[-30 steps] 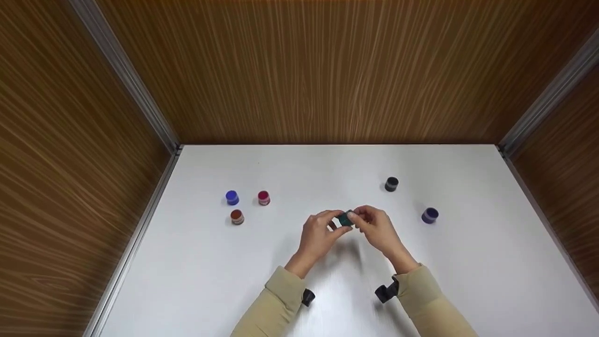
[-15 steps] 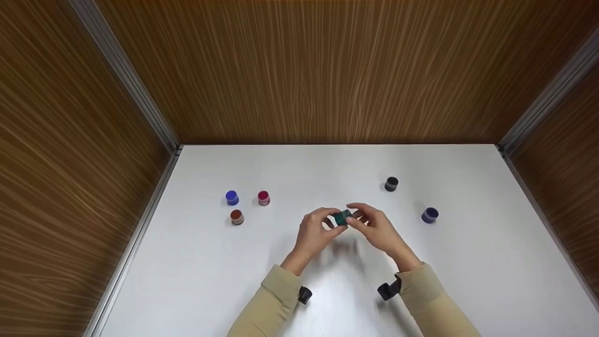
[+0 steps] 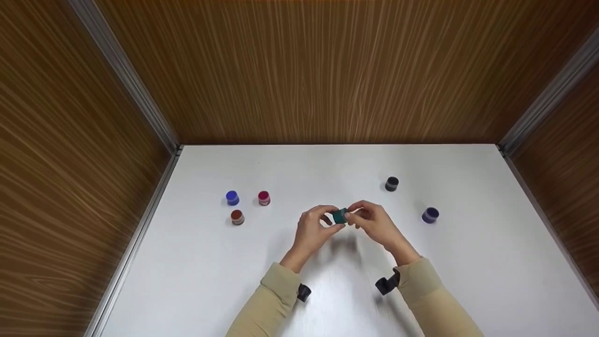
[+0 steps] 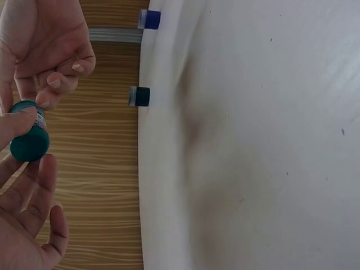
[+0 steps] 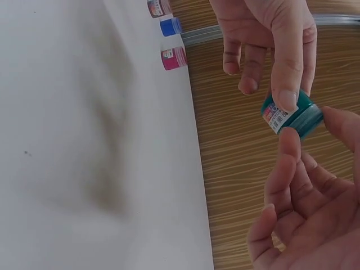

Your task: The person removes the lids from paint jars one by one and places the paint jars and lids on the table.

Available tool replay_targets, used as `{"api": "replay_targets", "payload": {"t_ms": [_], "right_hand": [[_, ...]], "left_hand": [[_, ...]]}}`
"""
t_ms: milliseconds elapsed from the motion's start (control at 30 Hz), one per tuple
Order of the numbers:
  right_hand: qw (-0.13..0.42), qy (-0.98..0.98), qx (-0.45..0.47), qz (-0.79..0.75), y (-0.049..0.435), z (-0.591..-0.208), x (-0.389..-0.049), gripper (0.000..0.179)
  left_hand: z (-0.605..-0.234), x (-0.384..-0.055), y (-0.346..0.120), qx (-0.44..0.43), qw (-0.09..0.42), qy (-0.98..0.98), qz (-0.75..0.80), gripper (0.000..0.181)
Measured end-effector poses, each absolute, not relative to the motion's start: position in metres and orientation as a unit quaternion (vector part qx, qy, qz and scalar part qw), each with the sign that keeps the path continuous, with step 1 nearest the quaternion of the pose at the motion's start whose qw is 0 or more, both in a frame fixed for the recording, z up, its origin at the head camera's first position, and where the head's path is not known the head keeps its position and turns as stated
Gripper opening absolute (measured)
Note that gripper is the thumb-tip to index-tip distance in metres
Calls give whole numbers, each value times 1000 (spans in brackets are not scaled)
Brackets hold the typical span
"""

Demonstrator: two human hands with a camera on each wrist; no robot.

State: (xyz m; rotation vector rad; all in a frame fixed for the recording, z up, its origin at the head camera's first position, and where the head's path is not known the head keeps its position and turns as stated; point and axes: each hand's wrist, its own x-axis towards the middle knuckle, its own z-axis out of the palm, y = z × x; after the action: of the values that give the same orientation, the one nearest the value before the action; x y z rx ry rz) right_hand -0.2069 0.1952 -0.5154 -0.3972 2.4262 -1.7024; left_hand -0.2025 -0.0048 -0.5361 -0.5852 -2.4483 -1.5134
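My left hand (image 3: 312, 230) grips a small green paint pot (image 3: 339, 216) by its body, between thumb and fingers. At the pot's right end, my right hand (image 3: 378, 227) pinches the cap with thumb and index finger. Both hands hold the pot tilted on its side above the table, over the hands' shadow. A white label with a barcode shows on the paint pot (image 5: 277, 117) in the right wrist view, with the ridged cap towards the right hand. The smooth dark green base of the paint pot (image 4: 30, 146) faces the camera in the left wrist view.
On the white table (image 3: 196, 271), blue (image 3: 232, 198), crimson (image 3: 264, 198) and brown (image 3: 237, 217) pots stand at the left. A black pot (image 3: 391, 184) and a navy pot (image 3: 430, 215) stand at the right. Wood-grain panels (image 3: 299, 70) enclose the back and sides.
Both hands and the green paint pot have shifted slightly left. The right index finger, lifted off half a second ago, has come back down onto the cap. The other pots stay put.
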Motion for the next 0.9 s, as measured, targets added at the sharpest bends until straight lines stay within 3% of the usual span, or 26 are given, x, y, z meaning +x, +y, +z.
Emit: {"api": "replay_targets", "payload": {"t_ms": [233,400,600,767,900], "right_hand": [[85,821,-143,-546,193,-517,-208,46],[78,840,-118,-523,187,-518,-208,37],[85,834,-151,-523,188,-519,-209,28],[85,835,-178,-514,188,-513,-207,42],[73,846,-150,-507,181,-513,-206,49]], "left_hand": [[-540,-205,-7,-192,87,-829,-518,31],[-542,-206,-9,-186,74,-829,-522,30],[-544,-207,-11,-176,57,-835,-518,28],[-546,-208,-12,-172,57,-835,-519,28],[-547,-208,-12,-176,68,-838,-513,27]]}}
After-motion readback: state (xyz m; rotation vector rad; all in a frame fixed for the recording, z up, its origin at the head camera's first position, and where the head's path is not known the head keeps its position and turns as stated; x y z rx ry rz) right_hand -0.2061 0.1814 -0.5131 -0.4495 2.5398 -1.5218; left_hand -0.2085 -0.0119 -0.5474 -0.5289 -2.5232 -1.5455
